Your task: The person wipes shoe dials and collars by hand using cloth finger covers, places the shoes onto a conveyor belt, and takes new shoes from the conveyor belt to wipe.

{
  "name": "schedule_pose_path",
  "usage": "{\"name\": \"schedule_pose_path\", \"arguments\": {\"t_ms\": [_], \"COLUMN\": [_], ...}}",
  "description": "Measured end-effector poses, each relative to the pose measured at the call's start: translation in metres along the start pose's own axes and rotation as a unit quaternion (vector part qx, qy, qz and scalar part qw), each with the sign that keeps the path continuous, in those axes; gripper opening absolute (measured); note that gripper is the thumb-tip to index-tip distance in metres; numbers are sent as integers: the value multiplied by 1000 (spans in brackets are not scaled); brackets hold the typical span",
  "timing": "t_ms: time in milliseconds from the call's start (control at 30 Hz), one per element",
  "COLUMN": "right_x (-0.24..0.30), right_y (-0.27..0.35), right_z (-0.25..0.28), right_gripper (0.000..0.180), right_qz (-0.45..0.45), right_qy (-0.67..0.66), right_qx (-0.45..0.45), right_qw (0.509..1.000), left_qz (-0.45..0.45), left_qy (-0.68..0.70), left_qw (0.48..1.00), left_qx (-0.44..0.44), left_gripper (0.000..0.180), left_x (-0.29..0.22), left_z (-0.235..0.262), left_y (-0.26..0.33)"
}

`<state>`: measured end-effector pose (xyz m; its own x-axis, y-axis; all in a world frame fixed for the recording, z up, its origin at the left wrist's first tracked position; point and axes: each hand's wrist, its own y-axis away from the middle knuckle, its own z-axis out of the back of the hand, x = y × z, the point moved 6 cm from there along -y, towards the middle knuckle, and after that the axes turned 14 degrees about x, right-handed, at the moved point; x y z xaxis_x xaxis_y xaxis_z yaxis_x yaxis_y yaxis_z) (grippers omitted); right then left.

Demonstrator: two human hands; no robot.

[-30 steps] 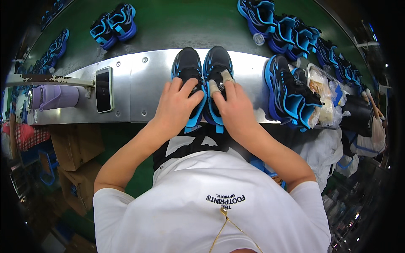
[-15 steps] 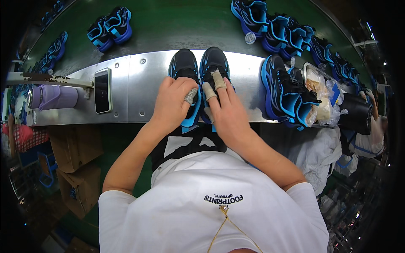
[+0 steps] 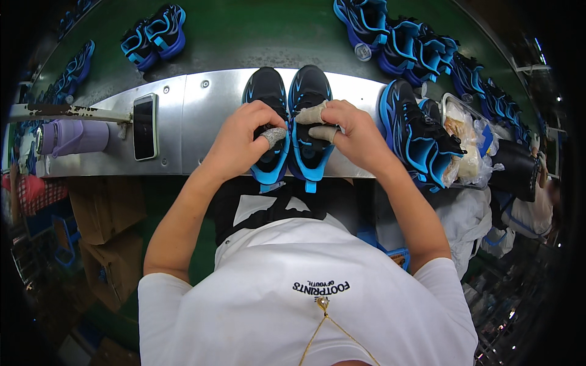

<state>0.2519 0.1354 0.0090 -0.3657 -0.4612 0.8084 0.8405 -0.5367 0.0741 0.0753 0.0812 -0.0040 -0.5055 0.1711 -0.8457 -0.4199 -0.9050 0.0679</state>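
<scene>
Two black sneakers with bright blue trim stand side by side before me, toes pointing away. My left hand [image 3: 249, 135] has its fingers curled over the lacing of the left sneaker [image 3: 266, 85], a grey cover on its thumb. At the right sneaker [image 3: 309, 84], the thumb and fingers of my right hand [image 3: 354, 131] close around the lacing and tongue area. Beige covers wrap some of its fingertips. Whether either hand pinches a lace is hidden by the fingers. Both heels, with blue pull tabs, face me at the metal edge.
On the metal ledge [image 3: 207, 155] at left lie a phone [image 3: 145, 127] and a lilac bottle [image 3: 79, 138]. More sneakers [image 3: 415, 131] stand close at right, beside a tray of bagged items [image 3: 467, 143]. Several pairs sit on the green belt [image 3: 256, 30] beyond. Cardboard boxes [image 3: 107, 210] are below left.
My right hand has turned and shifted right, its fingers going from extended over the right sneaker to bent around its lacing. My left hand has moved slightly left, thumb now apart from the fingers.
</scene>
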Motion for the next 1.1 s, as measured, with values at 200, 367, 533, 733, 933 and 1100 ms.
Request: {"name": "schedule_pose_path", "arguments": {"t_ms": [200,367,533,733,933,1100], "right_x": [7,1,-1,-3,-5,-13], "right_y": [-4,-7,-6,-9,-6,-3], "right_z": [6,1,4,9,7,10], "right_gripper": [37,49,36,45,49,47], "right_qz": [8,-61,19,-21,-29,-25], "right_qy": [-111,19,-110,-20,42,-149], "right_qx": [36,18,37,10,-17,19], "right_qw": [993,998,993,1000,999,988], "left_qz": [88,78,95,11,205,227], "left_qy": [7,138,40,-89,438,582], "left_qw": [990,986,992,984,873,781], "left_qx": [-107,-42,-66,-151,68,8], "left_gripper": [37,39,41,36,33,33], "left_x": [-8,1,-4,-50,-37,-27], "left_z": [2,1,2,6,-75,-82], "left_y": [8,5,10,16,17,11]}}
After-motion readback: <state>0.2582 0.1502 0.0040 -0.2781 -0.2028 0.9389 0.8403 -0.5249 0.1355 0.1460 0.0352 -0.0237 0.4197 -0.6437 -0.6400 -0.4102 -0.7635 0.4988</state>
